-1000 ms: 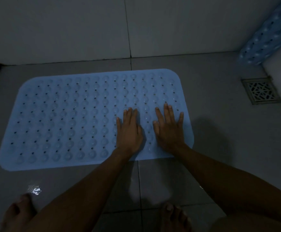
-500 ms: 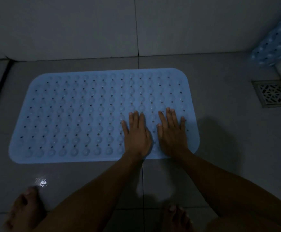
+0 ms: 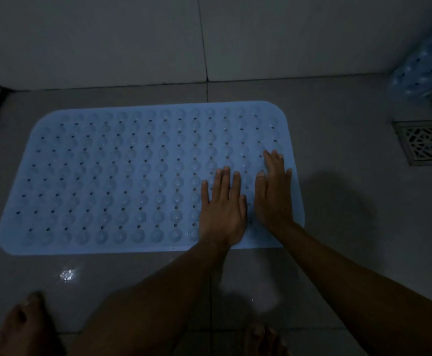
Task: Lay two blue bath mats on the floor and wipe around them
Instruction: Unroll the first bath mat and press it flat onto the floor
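First blue bath mat [image 3: 122,176] lies flat on the tiled floor [image 3: 338,140]; left hand [image 3: 222,209] and right hand [image 3: 274,196] rest on its right end, palms down, fingers extended. Second mat [image 3: 420,70] leans rolled at the corner — unlaid. Risk: wet glare [image 3: 68,274] near bare feet — slipping, or poor suction.

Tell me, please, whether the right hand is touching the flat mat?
Touching. The head view shows the right hand lying palm-down on the flat mat near its right edge, fingers flat against the surface with no gap showing.
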